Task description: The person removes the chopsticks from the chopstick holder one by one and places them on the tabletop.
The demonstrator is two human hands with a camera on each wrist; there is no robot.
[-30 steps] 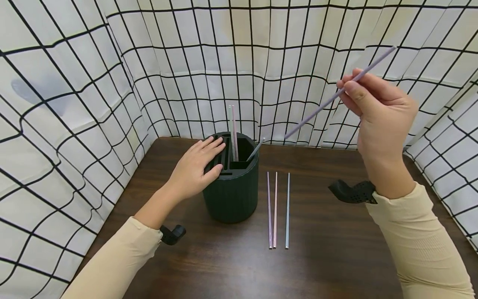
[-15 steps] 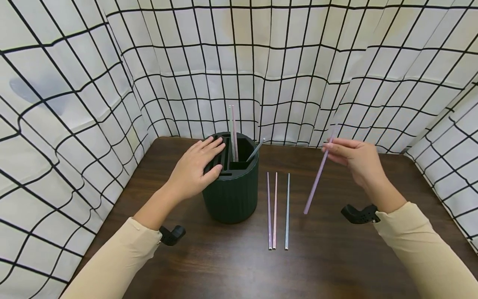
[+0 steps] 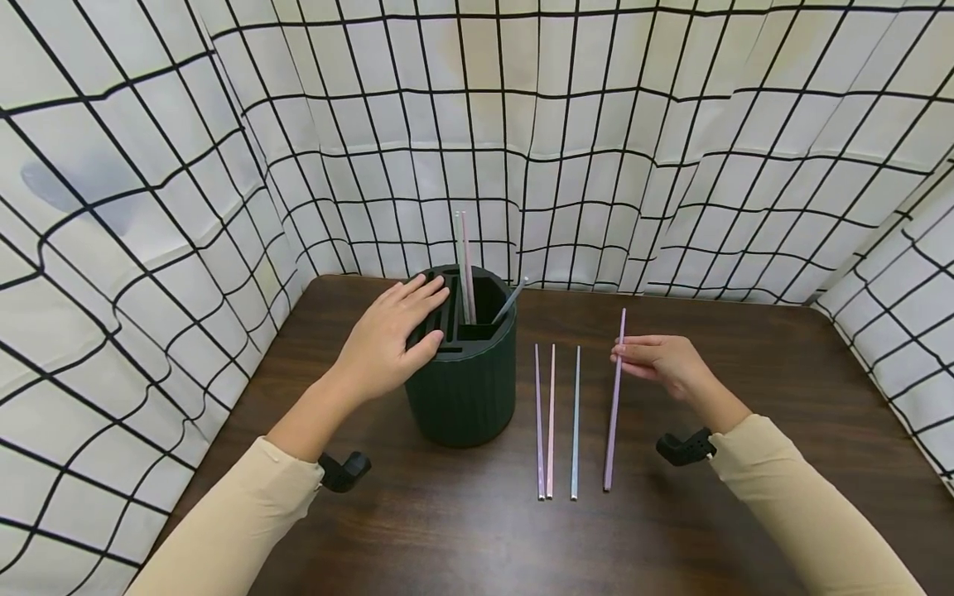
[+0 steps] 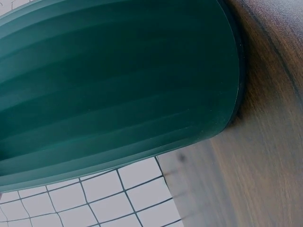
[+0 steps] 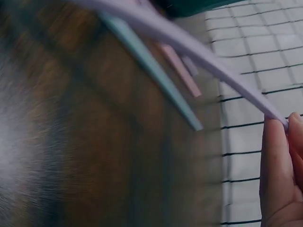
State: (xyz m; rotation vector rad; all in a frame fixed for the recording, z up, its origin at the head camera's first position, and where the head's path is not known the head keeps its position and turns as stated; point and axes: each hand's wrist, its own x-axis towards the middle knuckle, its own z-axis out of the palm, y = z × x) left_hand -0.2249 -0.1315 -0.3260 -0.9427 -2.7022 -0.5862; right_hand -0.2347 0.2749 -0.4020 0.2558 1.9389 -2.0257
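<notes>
My left hand [image 3: 391, 331] rests with extended fingers on the slotted top of a dark green ribbed utensil holder [image 3: 462, 406]; its wall [image 4: 118, 80] fills much of the left wrist view. Between thumb and fingers, my right hand [image 3: 659, 360] pinches a purple chopstick [image 3: 614, 414] near its far end, low over the table. To its left lie a blue chopstick [image 3: 576, 422], a pink chopstick [image 3: 551, 422] and another purple chopstick [image 3: 540, 422], roughly parallel. The right wrist view shows the held chopstick [image 5: 213, 64] crossing above the blue one [image 5: 156, 75].
Inside the holder's open compartment stand a pale green chopstick [image 3: 460, 257] and a pink one [image 3: 468, 273], while a blue-grey stick [image 3: 510, 300] leans on the rim. Grid-patterned white curtains [image 3: 581, 124] surround the back and sides of the dark wooden table [image 3: 477, 538].
My right hand has come down and left from high at the right, bringing the purple chopstick low beside the blue one and turning it nearly parallel. The left hand has stayed put.
</notes>
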